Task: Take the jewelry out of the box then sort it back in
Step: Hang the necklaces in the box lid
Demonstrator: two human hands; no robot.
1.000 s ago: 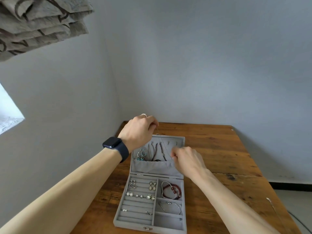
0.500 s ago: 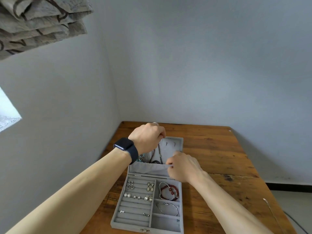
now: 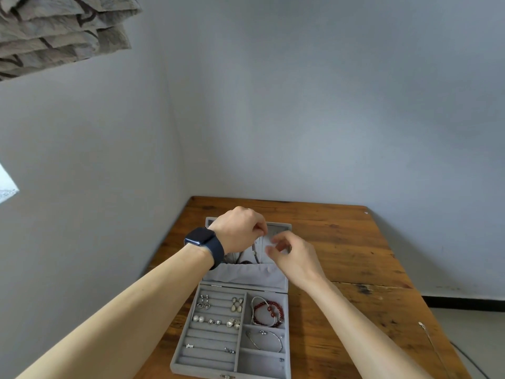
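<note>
The grey jewelry box (image 3: 287, 335) lies open on the wooden table (image 3: 355, 263). Its lid (image 3: 246, 277) leans back, with dark necklaces (image 3: 252, 255) hanging into a fabric pocket. My left hand (image 3: 237, 227), with a dark watch on the wrist, reaches over the lid's top and pinches a thin chain (image 3: 262, 242) near the hooks. My right hand (image 3: 295, 258) hovers at the lid's right side, fingers curled close to that chain; contact is unclear. The tray holds several earrings (image 3: 218, 321), a red bead bracelet (image 3: 269, 313) and a silver bangle (image 3: 263, 341).
The table stands in a corner, with grey walls close behind and to the left. A thin cable (image 3: 430, 340) runs past the table's right edge. Folded patterned cloth (image 3: 60, 28) hangs at the upper left.
My right hand has left the pocket's edge and risen toward the top of the lid. My left hand has shifted slightly right along the lid's upper edge.
</note>
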